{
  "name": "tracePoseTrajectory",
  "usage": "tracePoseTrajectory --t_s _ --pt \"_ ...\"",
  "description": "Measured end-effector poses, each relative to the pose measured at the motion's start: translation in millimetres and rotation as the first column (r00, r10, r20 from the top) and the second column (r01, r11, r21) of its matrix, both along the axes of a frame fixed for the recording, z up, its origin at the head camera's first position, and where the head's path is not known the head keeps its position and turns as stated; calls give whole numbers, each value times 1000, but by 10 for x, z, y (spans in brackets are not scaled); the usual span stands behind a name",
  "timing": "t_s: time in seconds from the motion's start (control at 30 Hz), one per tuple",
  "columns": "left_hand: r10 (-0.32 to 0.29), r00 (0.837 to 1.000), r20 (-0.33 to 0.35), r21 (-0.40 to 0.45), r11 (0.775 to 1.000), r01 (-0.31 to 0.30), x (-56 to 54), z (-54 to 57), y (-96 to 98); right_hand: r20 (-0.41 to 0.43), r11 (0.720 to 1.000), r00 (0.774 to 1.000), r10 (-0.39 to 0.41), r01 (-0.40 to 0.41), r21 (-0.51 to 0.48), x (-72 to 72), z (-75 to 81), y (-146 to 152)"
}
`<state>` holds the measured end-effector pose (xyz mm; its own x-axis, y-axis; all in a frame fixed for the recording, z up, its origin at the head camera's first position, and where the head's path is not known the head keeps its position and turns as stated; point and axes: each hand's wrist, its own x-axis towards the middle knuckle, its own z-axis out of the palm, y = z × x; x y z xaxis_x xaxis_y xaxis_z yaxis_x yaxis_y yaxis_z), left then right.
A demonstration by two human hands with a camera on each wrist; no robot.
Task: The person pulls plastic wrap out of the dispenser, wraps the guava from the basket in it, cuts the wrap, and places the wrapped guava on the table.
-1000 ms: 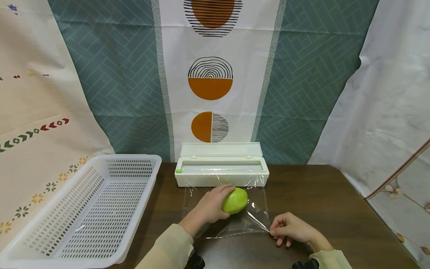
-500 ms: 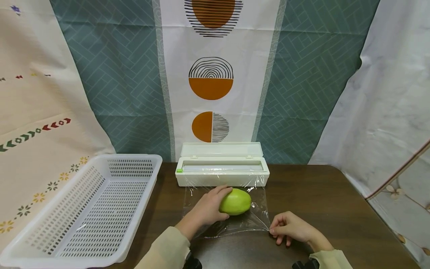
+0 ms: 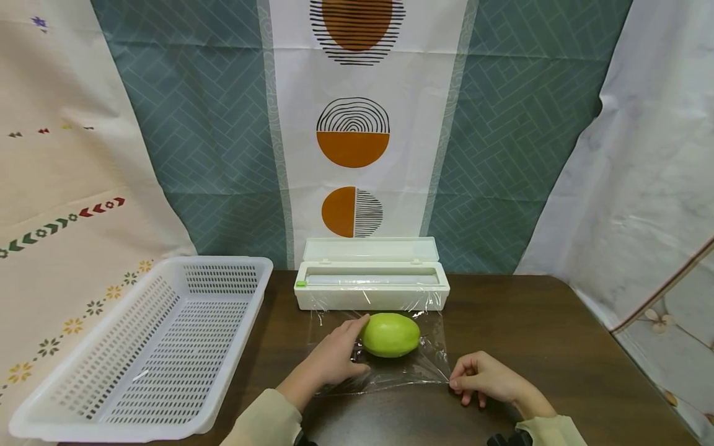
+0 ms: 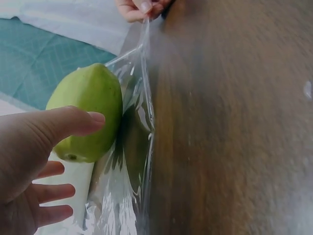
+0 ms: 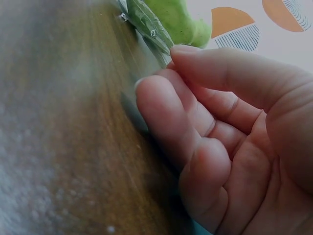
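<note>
A smooth green oval fruit [image 3: 390, 335] lies on a sheet of cling film [image 3: 398, 373] drawn out from a white film dispenser [image 3: 370, 301]. My left hand [image 3: 330, 361] is at the fruit's left side, fingers spread and fairly straight. In the left wrist view its thumb overlaps the fruit [image 4: 93, 98], and the other fingers are apart from one another. At the near right corner of the film my right hand [image 3: 486, 378] pinches the edge between thumb and forefinger. The right wrist view shows the gathered film [image 5: 149, 27] leading up to that pinch, the other fingers loosely curled.
A white perforated basket [image 3: 214, 378] stands at the left of the dark wooden table [image 3: 530, 334]. The dispenser's lid [image 3: 370, 249] is raised against a patterned cloth backdrop [image 3: 223, 124]. Pale fabric [image 3: 630, 204] hangs along the right side.
My left hand has loosened from the fruit and drawn back leftward. The fruit, tilted in its hold before, now lies level on the film. My right hand keeps its pinch.
</note>
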<state>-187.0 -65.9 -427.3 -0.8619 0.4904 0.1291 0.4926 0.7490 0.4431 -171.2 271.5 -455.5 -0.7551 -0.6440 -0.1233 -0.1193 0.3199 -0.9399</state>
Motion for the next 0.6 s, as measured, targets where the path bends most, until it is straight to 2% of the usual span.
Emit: tracePoseTrajectory --t_s 0.4,0.6 --pt "1 997 78 -29 1000 1 90 -53 -122 -7 1000 1000 -8 8 3 6 -1 6" --pt "-15 997 70 -50 999 18 143 -65 -193 -6 1000 1000 -11 11 7 1 -5 10"
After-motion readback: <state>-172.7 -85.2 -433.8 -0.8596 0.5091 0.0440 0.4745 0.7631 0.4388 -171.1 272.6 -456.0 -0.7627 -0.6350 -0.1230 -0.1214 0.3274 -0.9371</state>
